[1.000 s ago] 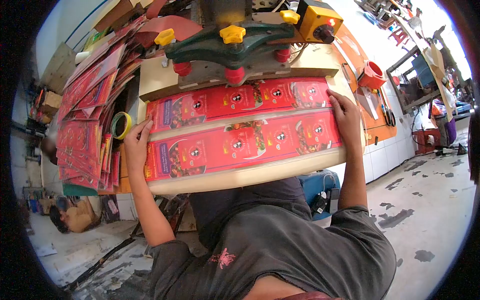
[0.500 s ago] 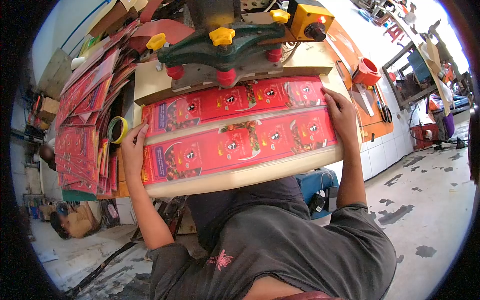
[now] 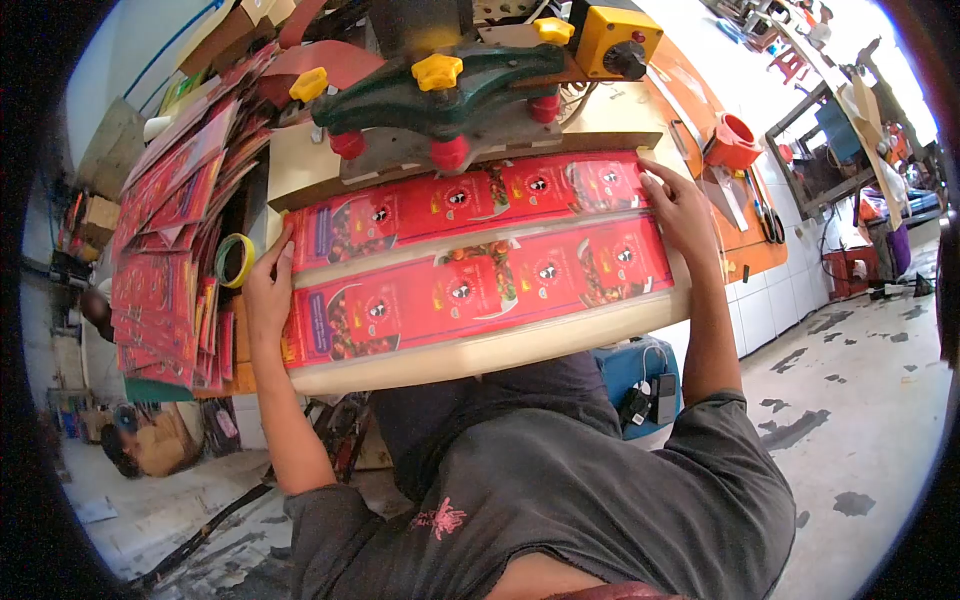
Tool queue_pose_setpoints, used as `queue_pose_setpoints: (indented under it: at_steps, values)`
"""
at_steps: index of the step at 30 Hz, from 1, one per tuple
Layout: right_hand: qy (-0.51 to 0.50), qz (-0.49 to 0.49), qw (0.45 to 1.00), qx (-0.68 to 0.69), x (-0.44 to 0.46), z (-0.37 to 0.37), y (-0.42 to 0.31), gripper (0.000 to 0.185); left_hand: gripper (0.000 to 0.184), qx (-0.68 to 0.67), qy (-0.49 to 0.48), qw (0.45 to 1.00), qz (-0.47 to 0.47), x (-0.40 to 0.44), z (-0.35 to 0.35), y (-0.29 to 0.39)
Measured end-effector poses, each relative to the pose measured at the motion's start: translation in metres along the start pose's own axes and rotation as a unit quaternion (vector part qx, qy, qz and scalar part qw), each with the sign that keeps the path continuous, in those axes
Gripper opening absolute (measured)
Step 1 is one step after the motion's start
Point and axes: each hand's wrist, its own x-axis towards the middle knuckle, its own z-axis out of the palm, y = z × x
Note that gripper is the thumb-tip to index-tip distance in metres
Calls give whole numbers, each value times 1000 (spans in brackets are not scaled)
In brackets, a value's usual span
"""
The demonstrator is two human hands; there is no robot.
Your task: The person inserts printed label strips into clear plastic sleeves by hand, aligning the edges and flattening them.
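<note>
A red printed sheet (image 3: 420, 285) lies on a cream-coloured board in front of me. Food pictures run along it in two rows, with a pale strip between them. My left hand (image 3: 268, 290) grips its left edge, thumb on the upper side. At the opposite end, my right hand (image 3: 685, 215) holds the upper right corner, and its lower fingers are partly hidden. Just beyond the sheet's far edge stands a press with a dark green head (image 3: 440, 90), yellow star knobs and red fittings.
Many red printed sheets (image 3: 155, 290) are heaped on the left beside a yellow-green tape roll (image 3: 236, 260). A yellow control box (image 3: 615, 42) sits at the press's right. Further right are a red tape dispenser (image 3: 730, 140) and scissors (image 3: 768, 215). Another person (image 3: 160, 445) is low at left.
Both hands have shifted slightly away from me at the sheet's edges. The sheet has barely moved. The red light on the control box, bright before, now looks dim.
</note>
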Motion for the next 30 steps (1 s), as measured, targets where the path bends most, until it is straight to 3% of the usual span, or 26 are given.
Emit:
queue_pose_setpoints:
  at_steps: [2,5,15,21,26,30]
  values:
    - [2,8,995,-97,3,1,-1,37,41,8,9,1000,12,1,2,-4]
    - [7,21,991,-129,1,3,-8,35,41,16,17,1000,15,-1,0,0]
    - [55,1,990,-130,1,13,-1,34,41,-16,2,1000,-7,1,1,-5]
    - [62,23,995,-69,-2,12,-9,31,39,-24,12,1000,5,-1,1,-1]
    - [92,-33,987,127,-3,16,-12,28,40,-44,20,999,2,0,2,-5]
    - [82,-29,986,143,-6,10,-13,28,40,-78,25,997,-11,-1,0,-3]
